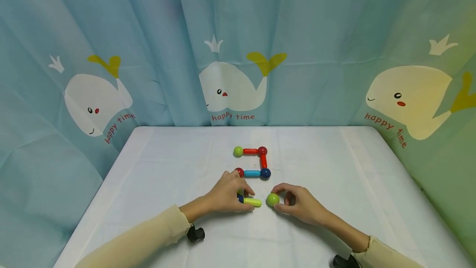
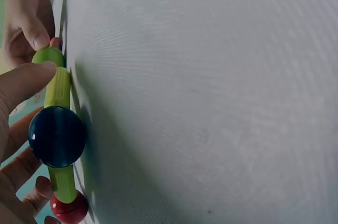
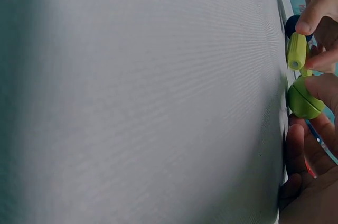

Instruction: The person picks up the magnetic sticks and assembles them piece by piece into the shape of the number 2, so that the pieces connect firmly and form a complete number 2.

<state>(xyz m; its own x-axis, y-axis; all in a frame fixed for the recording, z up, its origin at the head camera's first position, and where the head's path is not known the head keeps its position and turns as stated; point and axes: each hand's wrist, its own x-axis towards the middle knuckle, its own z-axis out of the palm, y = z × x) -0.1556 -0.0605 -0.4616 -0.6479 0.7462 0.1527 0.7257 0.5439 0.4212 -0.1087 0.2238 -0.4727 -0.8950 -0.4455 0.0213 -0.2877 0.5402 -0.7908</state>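
A chain of balls and rods lies on the table. My left hand (image 1: 227,195) pinches a yellow-green rod (image 1: 253,202) between thumb and finger. That rod meets a dark blue ball (image 2: 57,137), from which a second green rod (image 2: 63,184) leads to a red ball (image 2: 69,208). Across a small gap in the head view, my right hand (image 1: 304,205) holds a lime green ball (image 1: 272,199) with thumb and fingertips, close to the rod's free end. The left hand partly covers the dark blue ball and second green rod in the head view.
Beyond the hands the chain continues: a light blue rod (image 1: 252,173), a dark blue ball (image 1: 265,173), an upright-running red rod (image 1: 263,161), a dark red ball (image 1: 262,150), another red rod (image 1: 250,151) and a green ball (image 1: 238,151). A whale-print curtain (image 1: 316,20) borders the white table (image 1: 167,156).
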